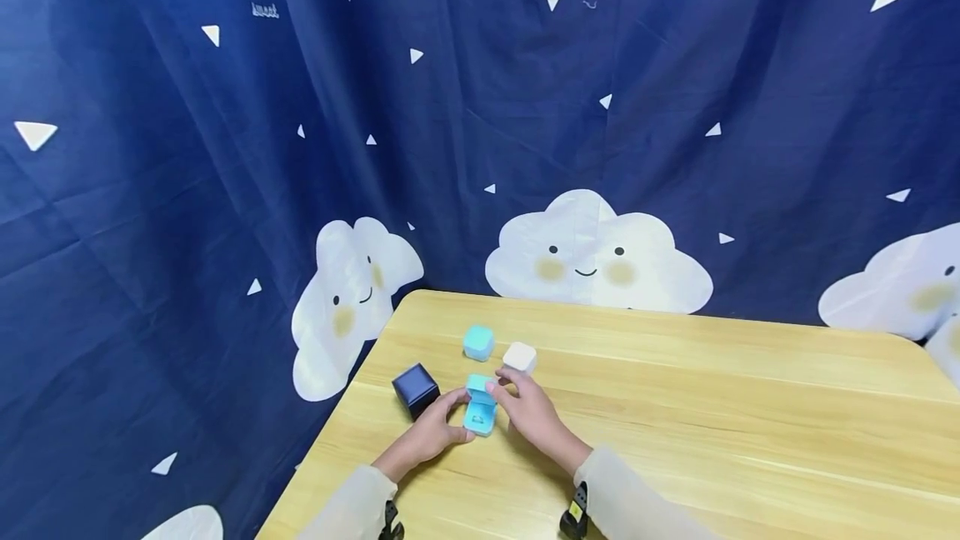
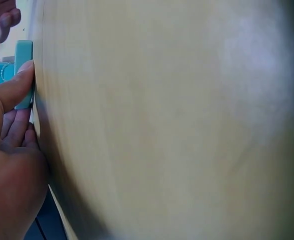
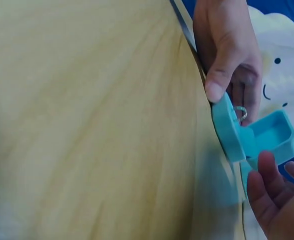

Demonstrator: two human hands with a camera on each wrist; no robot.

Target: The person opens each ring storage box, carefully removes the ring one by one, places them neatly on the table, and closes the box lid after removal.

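Observation:
A turquoise ring box [image 1: 479, 417] stands on the table with its lid raised. A ring [image 3: 241, 113] with small stones sits in the slot of its base. My left hand [image 1: 435, 428] grips the base, thumb on the near edge and fingers round the far side. The thumb lies along the base's rim [image 2: 24, 52] in the left wrist view. My right hand [image 1: 531, 412] is at the lid [image 3: 276, 134], a fingertip touching its edge and the other fingers loosely bent. The right hand is partly cut off in the right wrist view.
A dark blue box [image 1: 416, 390] stands left of my left hand. Beyond the ring box are a closed turquoise box [image 1: 478, 342] and a white box [image 1: 520, 357]. The wooden table [image 1: 712, 415] stretches right; a blue cloud-patterned curtain [image 1: 450, 148] hangs behind it.

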